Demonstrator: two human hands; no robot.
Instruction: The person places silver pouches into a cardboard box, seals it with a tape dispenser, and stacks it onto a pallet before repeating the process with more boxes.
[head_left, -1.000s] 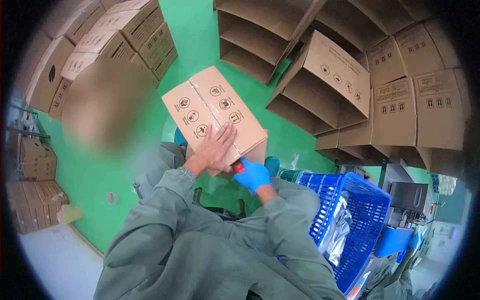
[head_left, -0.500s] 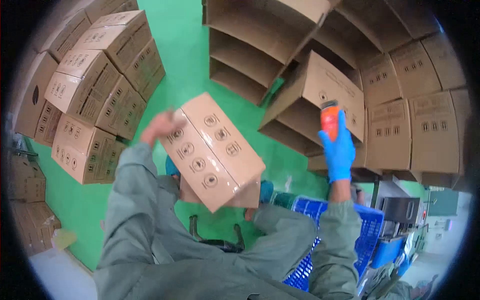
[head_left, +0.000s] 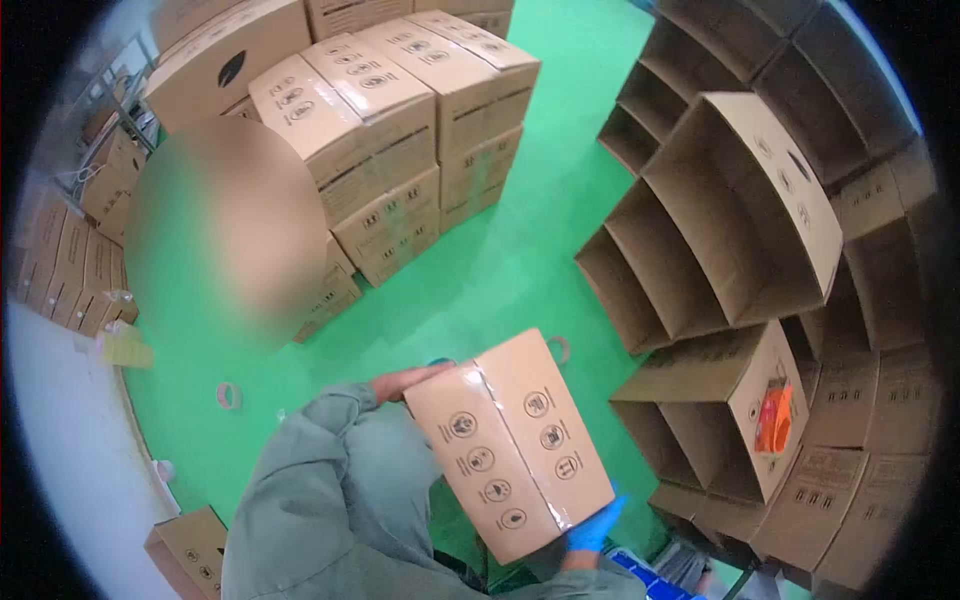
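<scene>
A taped cardboard box (head_left: 515,450), its top printed with handling symbols, is between my hands in front of my lap. My left hand (head_left: 405,382) is bare and closes on the box's upper left edge; its fingertips are partly hidden. At the lower right corner, my right hand (head_left: 597,525) grips the box in a blue glove, with most of its fingers out of sight against the side. An orange tool (head_left: 773,415), perhaps a tape dispenser, rests on an open carton (head_left: 725,365) to the right.
Sealed boxes (head_left: 400,110) are stacked ahead and to the left. Open cartons (head_left: 720,220) are piled on the right. Tape rolls (head_left: 229,396) lie on the green floor (head_left: 400,315). Part of a blue crate (head_left: 645,575) shows at the bottom. A blurred patch hides part of the left side.
My right hand has let go of the orange tool, which now rests on a carton, and has taken hold of the box. The view has turned left.
</scene>
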